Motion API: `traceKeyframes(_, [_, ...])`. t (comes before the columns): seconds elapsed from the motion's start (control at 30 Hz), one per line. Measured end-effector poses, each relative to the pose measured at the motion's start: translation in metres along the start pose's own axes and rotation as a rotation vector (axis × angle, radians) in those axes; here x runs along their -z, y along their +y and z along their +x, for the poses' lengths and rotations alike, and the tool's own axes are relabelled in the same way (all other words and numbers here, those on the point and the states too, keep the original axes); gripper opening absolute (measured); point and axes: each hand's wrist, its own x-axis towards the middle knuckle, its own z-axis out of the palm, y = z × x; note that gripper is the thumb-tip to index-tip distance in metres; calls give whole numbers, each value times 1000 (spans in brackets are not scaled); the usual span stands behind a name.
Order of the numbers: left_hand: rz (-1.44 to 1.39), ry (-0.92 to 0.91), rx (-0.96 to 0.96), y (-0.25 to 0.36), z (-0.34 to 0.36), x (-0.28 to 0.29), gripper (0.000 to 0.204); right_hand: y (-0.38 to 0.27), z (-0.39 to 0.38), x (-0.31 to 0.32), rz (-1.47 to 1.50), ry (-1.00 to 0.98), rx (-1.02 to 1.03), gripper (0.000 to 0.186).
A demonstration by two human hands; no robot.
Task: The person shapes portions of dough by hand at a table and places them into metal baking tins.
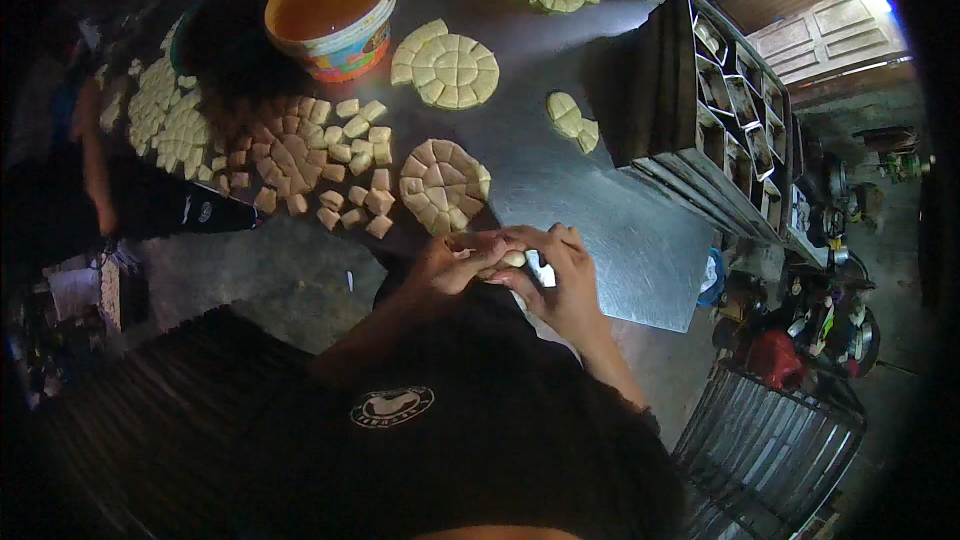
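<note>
Close to my body, at the table's near edge, a small pale piece of dough (514,259) is pinched between my two hands. My left hand (458,264) has its fingers curled against the dough from the left. From the right, my right hand (562,278) closes thumb and fingers around it. Just beyond my left hand lies a round of dough (440,185) cut into segments. Left of that round are loose cut dough pieces (355,150) and another cut round (286,152), partly broken up. My fingers hide part of the held piece.
The metal table (620,250) carries more cut dough rounds (453,70) and a small dough cluster (573,122). A bucket of orange liquid (330,5) stands beside a dark basin (190,40). Stacked metal trays (670,110) rise at the right. Another person's arm (97,165) is at far left.
</note>
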Motion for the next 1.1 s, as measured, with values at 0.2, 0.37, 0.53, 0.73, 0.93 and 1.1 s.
traceKeyframes(0.2, [671, 181, -435, -17, 39, 46, 27, 24, -6, -69, 1098, 240, -996, 40])
traceKeyframes(0.37, [344, 252, -323, -15, 84, 46, 25, 83, -17, -86, 603, 470, -713, 16])
traceKeyframes(0.53, [696, 120, -309, -27, 107, 67, 24, 155, -44, -82, -144, 267, -580, 23])
traceKeyframes(0.73, [946, -27, -147, -34, 102, 54, 19, 306, 22, -22, -639, 527, -296, 32])
traceKeyframes(0.93, [1059, -15, -674, -59, 178, 34, 39, 332, 73, -15, -99, 334, -852, 22])
traceKeyframes(1.1, [1512, -7, -240, -65, 263, 1, 60, 265, 14, -2, 584, 480, -433, 31])
